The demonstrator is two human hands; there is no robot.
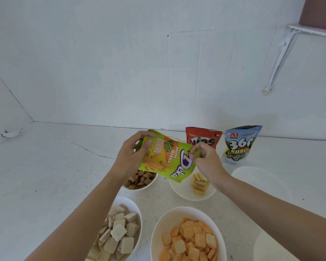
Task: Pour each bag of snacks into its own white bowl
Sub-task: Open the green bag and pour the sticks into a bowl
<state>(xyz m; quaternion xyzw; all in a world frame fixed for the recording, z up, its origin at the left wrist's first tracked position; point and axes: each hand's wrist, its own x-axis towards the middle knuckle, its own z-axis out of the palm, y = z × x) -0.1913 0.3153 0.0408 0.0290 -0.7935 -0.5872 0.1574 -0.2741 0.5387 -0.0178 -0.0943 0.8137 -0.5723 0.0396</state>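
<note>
While you're pouring the green bag (pixel 169 159) into the stick bowl (pixel 179 191), left hand (pixel 128 157) gripping its base, right hand (pixel 207 162) pinching the mouth, it's prob needing more tilt.

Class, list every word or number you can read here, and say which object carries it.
"Deka": green foil snack bag
"Mini Bites": same bag
"DURIAN": same bag
"NIPS": red snack bag
"A1": blue-grey snack pouch
"360": same pouch
"KUAC", cut off: same pouch
Smaller print on all three: too small to read.
</note>
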